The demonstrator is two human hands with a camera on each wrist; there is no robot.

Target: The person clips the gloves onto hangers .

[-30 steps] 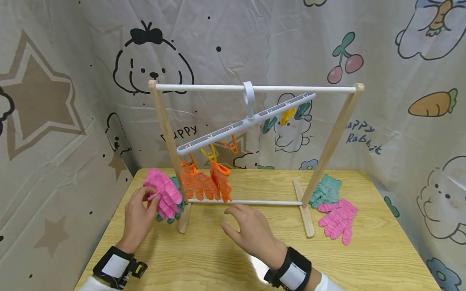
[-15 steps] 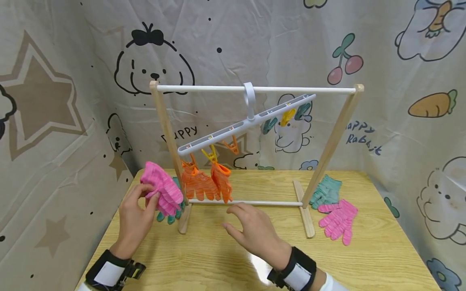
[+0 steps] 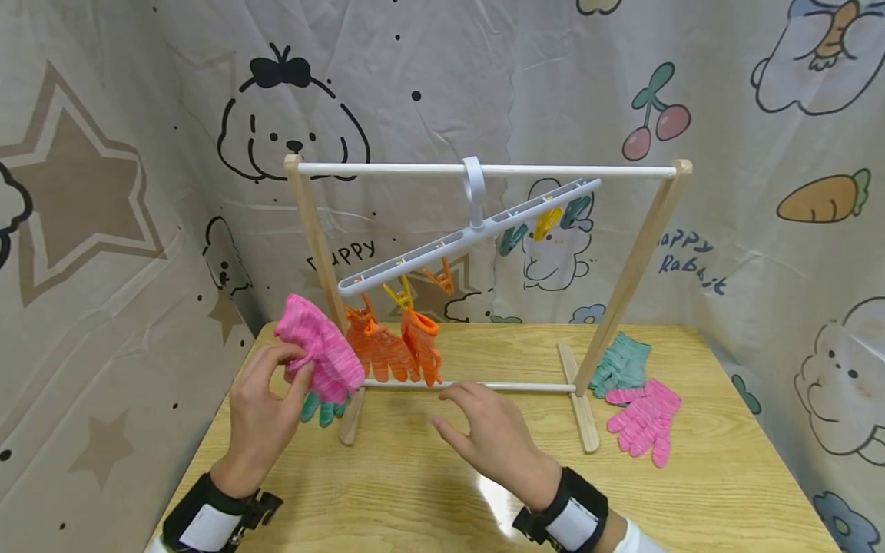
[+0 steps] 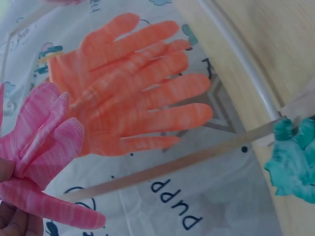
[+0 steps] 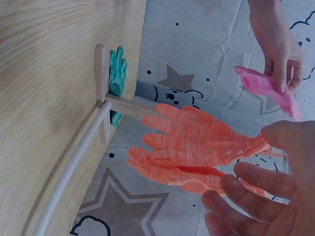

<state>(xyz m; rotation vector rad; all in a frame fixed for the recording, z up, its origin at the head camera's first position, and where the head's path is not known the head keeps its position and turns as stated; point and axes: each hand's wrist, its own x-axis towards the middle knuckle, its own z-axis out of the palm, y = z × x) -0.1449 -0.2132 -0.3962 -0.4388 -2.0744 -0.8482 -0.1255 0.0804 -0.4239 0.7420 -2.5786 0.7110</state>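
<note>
A pink knit glove [image 3: 321, 349] is pinched between the thumb and fingers of my left hand [image 3: 266, 411], lifted above the table at the rack's left leg. Behind it a green glove [image 3: 321, 409] lies on the table, partly covered from the head view. Two orange gloves [image 3: 397, 349] hang from an orange and a yellow clothespin on the left end of a grey clip hanger [image 3: 442, 244]. My right hand [image 3: 494, 438] is held over the table just in front of the orange gloves, fingers loosely bent, holding nothing; the right wrist view shows its fingers [image 5: 261, 179] apart and bare.
The hanger hooks over the white top bar [image 3: 567, 170] of a wooden rack. One orange clothespin [image 3: 441, 276] hangs without a glove; green and yellow clothespins [image 3: 548, 223] sit at the right end. At the right leg lie a green glove [image 3: 620, 361] and a pink glove [image 3: 646, 418].
My left hand has raised the pink glove and carried it slightly right, towards the orange gloves. My right hand has shifted a little to the right.
</note>
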